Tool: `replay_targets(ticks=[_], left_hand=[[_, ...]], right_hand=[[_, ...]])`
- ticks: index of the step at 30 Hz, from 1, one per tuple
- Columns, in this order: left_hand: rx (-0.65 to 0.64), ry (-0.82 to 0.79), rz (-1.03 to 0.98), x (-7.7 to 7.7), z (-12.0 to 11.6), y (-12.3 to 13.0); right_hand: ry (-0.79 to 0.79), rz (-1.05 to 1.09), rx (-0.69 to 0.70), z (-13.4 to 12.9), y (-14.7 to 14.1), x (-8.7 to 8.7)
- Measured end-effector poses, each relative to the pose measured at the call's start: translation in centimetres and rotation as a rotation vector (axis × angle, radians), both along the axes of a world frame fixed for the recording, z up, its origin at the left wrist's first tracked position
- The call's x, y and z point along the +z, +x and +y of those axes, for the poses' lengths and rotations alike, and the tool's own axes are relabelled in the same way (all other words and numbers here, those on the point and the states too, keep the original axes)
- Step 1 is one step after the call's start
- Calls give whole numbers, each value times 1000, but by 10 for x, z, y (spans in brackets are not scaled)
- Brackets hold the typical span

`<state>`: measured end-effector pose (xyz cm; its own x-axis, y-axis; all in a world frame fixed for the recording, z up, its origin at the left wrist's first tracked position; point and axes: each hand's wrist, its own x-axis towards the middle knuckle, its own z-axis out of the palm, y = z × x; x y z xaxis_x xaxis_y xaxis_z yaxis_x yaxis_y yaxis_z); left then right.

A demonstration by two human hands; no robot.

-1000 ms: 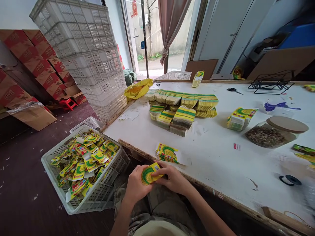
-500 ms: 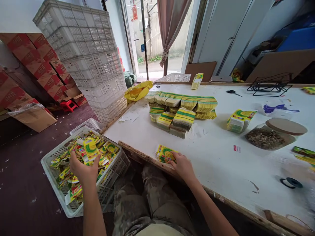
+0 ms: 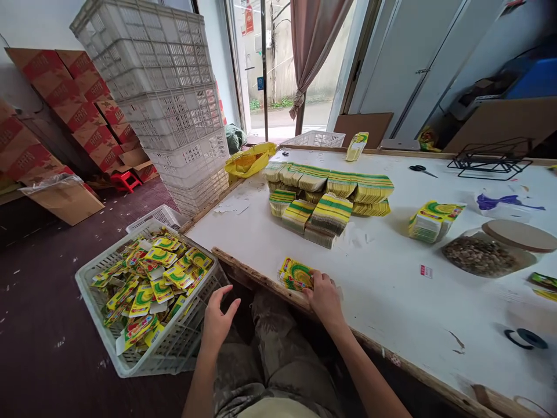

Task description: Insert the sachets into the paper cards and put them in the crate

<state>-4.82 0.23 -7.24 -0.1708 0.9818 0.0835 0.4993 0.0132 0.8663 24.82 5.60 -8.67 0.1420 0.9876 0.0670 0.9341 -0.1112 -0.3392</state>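
Flat yellow-and-green printed cartons (image 3: 296,274) lie in a small pile at the table's near edge. My right hand (image 3: 324,297) has its curled fingers on the pile's right end, gripping it there. To the left, my left hand (image 3: 220,319) hangs over the gap between the basket and the table, thumb and fingers apart, with nothing in it. A pale plastic basket (image 3: 93,307) on the left is heaped with loose cartons (image 3: 161,273) of the same print, some showing white flaps. Bundled stacks of cartons (image 3: 331,212) stand in rows farther back on the table.
The white table (image 3: 383,313) has a wooden rim. On its right are another carton stack (image 3: 430,223), a clear jar (image 3: 483,252), scissors (image 3: 422,170) and a black wire rack (image 3: 491,159). A yellow bag (image 3: 250,161) lies at the far left corner, near tall stacked crates (image 3: 174,98).
My left hand has moved right, away from above the basket; the carton that was by it is no longer in the hand. My right hand stays at the pile. The view has shifted slightly.
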Motion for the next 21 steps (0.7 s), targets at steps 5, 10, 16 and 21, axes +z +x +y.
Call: replay_targets(ticks=[5,10,16,21], left_hand=[[-79,-88,-49,10,-3,17],[-163,-117,-112,11,-6,39],[-208,-130,-158,14,-8,50],[-205,-127,-198,11,-8,50]], right_hand=[[51,57,-17,-5,1,-1],[59,113,-35,-7,1,-2],[18,99,-46,-6,1,-2],[-16,91,-34,-4,4,0]])
